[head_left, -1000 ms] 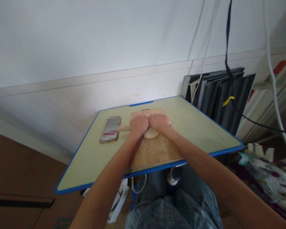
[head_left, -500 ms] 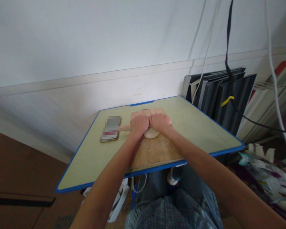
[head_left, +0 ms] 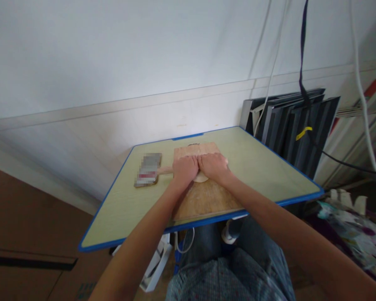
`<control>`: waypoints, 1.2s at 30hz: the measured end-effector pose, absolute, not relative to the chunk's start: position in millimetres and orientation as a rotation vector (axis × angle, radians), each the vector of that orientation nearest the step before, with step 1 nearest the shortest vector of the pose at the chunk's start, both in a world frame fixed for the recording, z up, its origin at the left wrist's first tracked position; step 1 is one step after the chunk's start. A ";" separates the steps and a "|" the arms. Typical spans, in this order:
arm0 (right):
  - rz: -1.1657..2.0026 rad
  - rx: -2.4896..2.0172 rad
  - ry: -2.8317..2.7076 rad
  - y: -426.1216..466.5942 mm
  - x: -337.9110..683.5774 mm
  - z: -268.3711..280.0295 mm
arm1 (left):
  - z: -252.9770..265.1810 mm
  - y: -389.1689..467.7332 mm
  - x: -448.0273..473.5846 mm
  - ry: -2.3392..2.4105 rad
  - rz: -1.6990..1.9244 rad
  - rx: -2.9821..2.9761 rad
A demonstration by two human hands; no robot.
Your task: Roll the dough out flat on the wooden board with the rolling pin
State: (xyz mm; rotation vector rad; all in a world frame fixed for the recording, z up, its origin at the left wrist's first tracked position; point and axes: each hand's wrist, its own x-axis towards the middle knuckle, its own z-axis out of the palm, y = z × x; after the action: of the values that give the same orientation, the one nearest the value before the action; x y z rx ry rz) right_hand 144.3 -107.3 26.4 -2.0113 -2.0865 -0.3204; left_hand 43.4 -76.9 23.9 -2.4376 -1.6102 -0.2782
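Observation:
Side by side over the wooden board (head_left: 209, 200), my two hands press on a rolling pin (head_left: 165, 170). Its left handle juts out past the board's edge, and most of its barrel is hidden beneath the fingers. My left hand (head_left: 186, 168) is closed on the pin's left part. My right hand (head_left: 212, 166) is closed on the right part, its thumb side touching the left hand. A flat, pale piece of dough (head_left: 201, 178) shows just below the hands, on the board; the rest of it lies out of sight under them and the pin.
The board rests on a pale green table (head_left: 263, 167) with a blue rim, set against a white wall. A blurred, phone-like flat object (head_left: 148, 169) lies left of the pin handle. Dark panels (head_left: 294, 125) lean at the right, with cables (head_left: 303, 62) hanging in front.
Both hands have moved slightly toward me along the board with the rolling pin. Less of the dough shows below them now. The view has shifted a little.

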 end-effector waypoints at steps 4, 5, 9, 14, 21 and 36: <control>-0.333 -1.961 -2.086 -116.3 143.0 25.3 | 23.1 -87.4 40.6 -1.613 -0.310 -2.420; -0.329 -1.956 -2.084 -119.4 142.6 25.2 | 22.7 -90.1 39.5 -1.604 -0.332 -2.414; -0.353 -1.922 -2.083 -133.1 140.8 23.8 | 20.4 -101.1 34.4 -1.534 -0.402 -2.402; -0.433 -1.867 -2.099 -144.4 139.7 19.4 | 18.1 -112.1 31.7 -1.510 -0.382 -2.390; -0.488 -1.809 -2.123 -154.8 139.6 16.7 | 14.8 -123.4 28.9 -1.463 -0.389 -2.347; -0.436 -1.656 -2.108 -196.5 141.8 -1.7 | 2.8 -172.2 13.8 -1.428 -0.397 -2.430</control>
State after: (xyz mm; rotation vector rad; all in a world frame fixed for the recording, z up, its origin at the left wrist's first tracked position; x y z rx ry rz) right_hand 141.8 -196.5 -1.7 -1.6557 -2.1081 -0.4359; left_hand 13.8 -172.2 2.8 -2.4302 -1.4285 -0.3969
